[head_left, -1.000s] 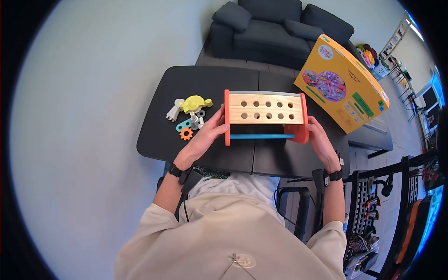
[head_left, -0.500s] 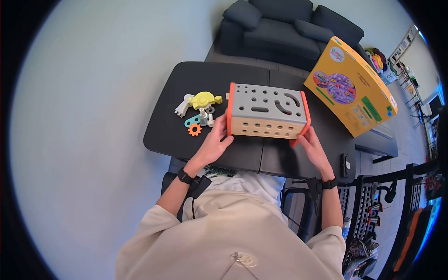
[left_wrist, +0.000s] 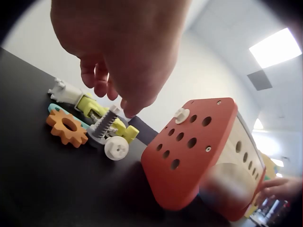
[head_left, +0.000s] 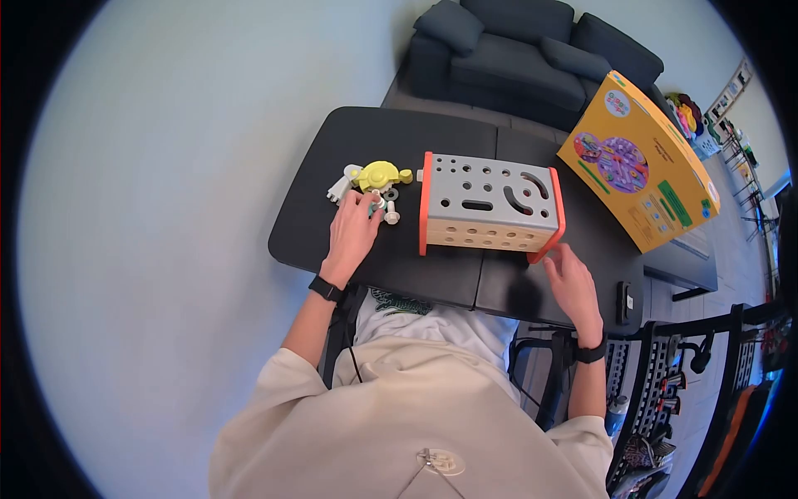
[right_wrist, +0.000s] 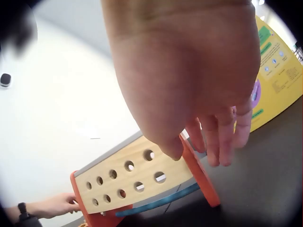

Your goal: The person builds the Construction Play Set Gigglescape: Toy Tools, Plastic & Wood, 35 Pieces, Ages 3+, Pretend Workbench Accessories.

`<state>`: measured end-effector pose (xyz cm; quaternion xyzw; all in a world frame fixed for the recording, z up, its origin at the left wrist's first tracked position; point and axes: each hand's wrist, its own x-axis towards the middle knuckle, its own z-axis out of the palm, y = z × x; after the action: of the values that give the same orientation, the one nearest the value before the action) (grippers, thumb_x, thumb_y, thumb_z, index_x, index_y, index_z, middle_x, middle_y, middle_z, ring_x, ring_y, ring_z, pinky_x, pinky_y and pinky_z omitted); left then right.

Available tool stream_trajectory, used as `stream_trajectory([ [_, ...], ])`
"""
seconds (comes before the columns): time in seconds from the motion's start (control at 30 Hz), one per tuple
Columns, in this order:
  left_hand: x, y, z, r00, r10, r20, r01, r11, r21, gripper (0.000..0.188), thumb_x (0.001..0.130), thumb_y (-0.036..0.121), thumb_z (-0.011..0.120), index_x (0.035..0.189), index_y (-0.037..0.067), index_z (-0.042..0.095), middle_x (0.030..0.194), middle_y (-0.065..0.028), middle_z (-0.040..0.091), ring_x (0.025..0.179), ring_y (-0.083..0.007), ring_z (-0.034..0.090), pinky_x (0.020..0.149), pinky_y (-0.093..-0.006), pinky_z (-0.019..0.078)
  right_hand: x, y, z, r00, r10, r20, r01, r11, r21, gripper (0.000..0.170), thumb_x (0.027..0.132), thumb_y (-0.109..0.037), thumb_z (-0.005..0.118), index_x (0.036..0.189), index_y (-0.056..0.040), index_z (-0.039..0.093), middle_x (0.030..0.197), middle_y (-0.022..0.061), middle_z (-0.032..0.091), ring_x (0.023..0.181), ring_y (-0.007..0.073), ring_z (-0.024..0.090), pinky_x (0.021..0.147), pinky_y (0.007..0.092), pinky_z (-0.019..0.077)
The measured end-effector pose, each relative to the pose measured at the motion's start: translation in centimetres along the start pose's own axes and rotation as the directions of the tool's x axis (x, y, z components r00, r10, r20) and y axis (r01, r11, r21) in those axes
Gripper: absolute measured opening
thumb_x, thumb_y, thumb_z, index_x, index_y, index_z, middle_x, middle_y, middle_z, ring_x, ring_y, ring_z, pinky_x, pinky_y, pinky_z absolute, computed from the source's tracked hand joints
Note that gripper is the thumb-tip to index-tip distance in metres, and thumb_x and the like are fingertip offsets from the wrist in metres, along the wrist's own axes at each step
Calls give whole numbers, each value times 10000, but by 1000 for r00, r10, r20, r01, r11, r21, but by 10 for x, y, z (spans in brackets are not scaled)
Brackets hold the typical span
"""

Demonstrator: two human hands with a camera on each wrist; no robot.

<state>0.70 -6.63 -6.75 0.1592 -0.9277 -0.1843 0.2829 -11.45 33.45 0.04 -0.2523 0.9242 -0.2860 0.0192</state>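
Note:
My left hand [head_left: 352,233] reaches over a small pile of toy parts, fingers bent loosely downward. In the left wrist view its thumb tip is right by the head of an upright grey bolt [left_wrist: 103,126]. Around that lie a white bolt [left_wrist: 116,148], an orange gear [left_wrist: 54,124], a teal strip [left_wrist: 53,108], a yellow piece [head_left: 378,175] and a white forked piece [head_left: 342,185]. The toy workbench [head_left: 499,218] stands upright, grey perforated top upward, red sides. My right hand [head_left: 575,287] has relaxed fingers beside its right red side panel [right_wrist: 201,175].
The black table [head_left: 316,233] carries everything. A large yellow box [head_left: 644,166] leans at the far right, and a small black device [head_left: 623,303] lies near the right edge. Behind the table is a dark sofa [head_left: 524,75]; a shelf rack stands at right.
The workbench was tilted with its wooden side toward me, then set down with its grey top up. My left hand has left it and moved left to the parts; my right hand has loosened.

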Motion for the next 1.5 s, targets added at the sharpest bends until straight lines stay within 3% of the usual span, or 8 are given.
stream_trajectory([
  [0.27, -4, 0, -6, 997, -19, 76, 11, 995, 98, 231, 963, 155, 744, 1171, 91, 668, 991, -115, 667, 946, -329, 672, 819, -439, 553, -18, -46, -19, 990, 79, 115, -71, 995, -69, 217, 1044, -246, 616, 1115, -47, 663, 843, 158, 728, 825, 399, 704, 721, 483, 538],
  [0.37, -9, 14, -23, 973, -215, 87, 222, 972, -72, 222, 986, 147, 725, 1174, 56, 649, 972, -87, 725, 870, -257, 682, 796, -397, 548, -20, -57, -8, 976, -74, 205, 57, 994, 89, 224, 1043, -241, 615, 1124, -39, 668, 838, 157, 731, 829, 391, 706, 720, 476, 534],
  [0.43, -15, 9, -20, 939, -244, 242, 340, 767, -545, 204, 1030, 147, 676, 1198, 43, 627, 1018, -58, 763, 816, -142, 656, 755, -309, 516, -19, -68, 1, 968, -107, 226, 73, 985, 153, 231, 1042, -239, 618, 1146, -39, 668, 848, 157, 734, 833, 384, 706, 727, 471, 534],
  [0.53, -22, 47, -44, 877, -153, 455, 472, 450, -758, 174, 1062, 150, 635, 1202, 48, 628, 1037, -33, 760, 817, -57, 612, 736, -235, 466, -18, -89, 12, 949, -143, 281, 80, 971, 225, 274, 1042, -222, 623, 1241, -37, 656, 889, 155, 742, 849, 360, 711, 755, 445, 539],
  [0.87, -47, 73, -55, 812, 52, 581, 530, 349, -772, 185, 1070, 65, 608, 1253, 39, 613, 1112, -80, 747, 879, -95, 622, 817, -250, 511, -16, -119, 49, 920, -285, 270, 92, 825, 558, 356, 1071, -159, 608, 1383, 0, 541, 1019, 152, 749, 910, 332, 732, 814, 409, 560],
  [1.3, -44, 90, -37, 761, 169, 627, 535, 385, -752, 163, 1086, 78, 585, 1234, 21, 623, 1096, -46, 719, 868, -92, 624, 806, -259, 524, -24, -95, 71, 961, -112, 252, -95, 724, 684, 250, 1048, -96, 636, 1266, 22, 601, 1045, 151, 764, 951, 208, 755, 830, 327, 580],
  [1.47, -16, 76, -31, 995, -19, 100, 58, 912, -405, 184, 1073, 143, 596, 1147, 5, 692, 1090, -112, 723, 859, -188, 657, 806, -308, 521, -30, -82, 69, 985, -16, 172, -99, 762, 640, 264, 1040, -92, 650, 1281, 8, 610, 1040, 128, 764, 954, 188, 749, 826, 313, 573],
  [1.5, -9, 69, -30, 990, 9, 141, 18, 981, -194, 213, 1027, 141, 639, 1193, 14, 685, 1291, -170, 667, 1152, -302, 631, 985, -419, 486, -32, -80, 69, 984, -16, 176, -102, 761, 640, 264, 1040, -92, 650, 1281, 8, 610, 1040, 128, 764, 954, 188, 749, 826, 313, 573],
])
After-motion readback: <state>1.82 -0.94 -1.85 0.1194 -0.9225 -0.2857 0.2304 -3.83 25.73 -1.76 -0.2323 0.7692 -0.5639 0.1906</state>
